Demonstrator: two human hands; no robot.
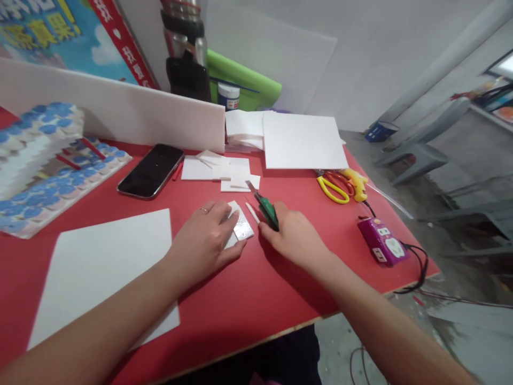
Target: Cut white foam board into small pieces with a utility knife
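Note:
My right hand is wrapped round a green utility knife, its blade out and pointing forward and left. Just left of the knife, a thin white strip lies by my right fingers. My left hand holds a small white board piece against the red table, thumb on the near side and fingers over the top. A shiny, silvery flat piece lies at that piece's right side, partly under my left fingertips. Several cut white pieces lie overlapping beyond both hands.
A large white sheet lies under my left forearm. Left stand a black phone and a blue-and-white model. At right are yellow-handled pliers, a yellow glue gun and a purple power socket. White boards are stacked behind.

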